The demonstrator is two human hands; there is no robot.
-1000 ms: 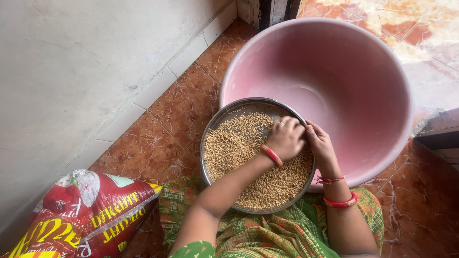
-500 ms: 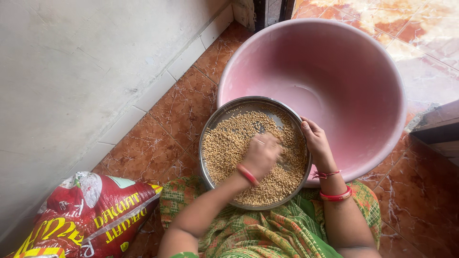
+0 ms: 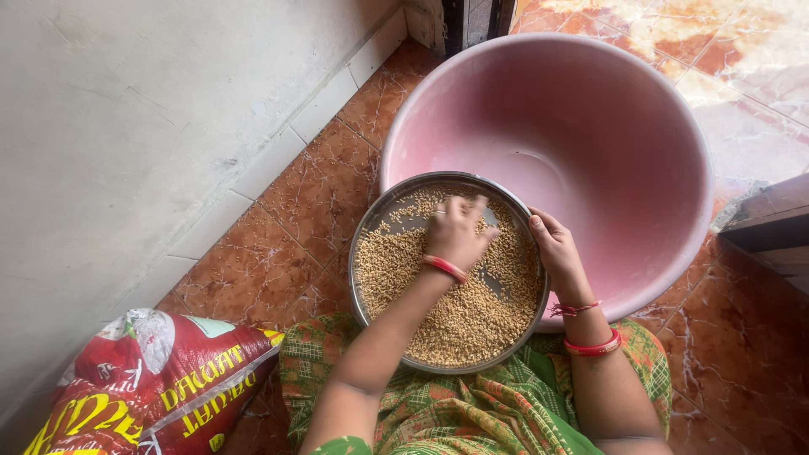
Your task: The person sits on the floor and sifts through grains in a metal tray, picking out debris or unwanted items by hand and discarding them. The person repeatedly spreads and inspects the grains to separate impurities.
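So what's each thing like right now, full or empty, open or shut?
Pink tub: upright, empty.
Steel plate: covered with grain, some bare patches.
Left hand: fingers spread in the grain.
Right hand: gripping the plate's rim.
Red sack: lying on the floor, crumpled.

Tan grain (image 3: 455, 316) in a silver steel plate (image 3: 364, 278); pink tub (image 3: 590, 126) at one o'clock. Green-orange patterned cloth (image 3: 472, 413). Red sack (image 3: 160, 388), perhaps yellow-lettered, at eight o'clock.

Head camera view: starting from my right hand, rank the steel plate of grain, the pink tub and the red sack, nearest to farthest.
From the right hand:
1. Steel plate of grain: the hand grips its right rim.
2. Pink tub: just beyond the hand, its rim under the plate's far edge.
3. Red sack: far left, by the wall.
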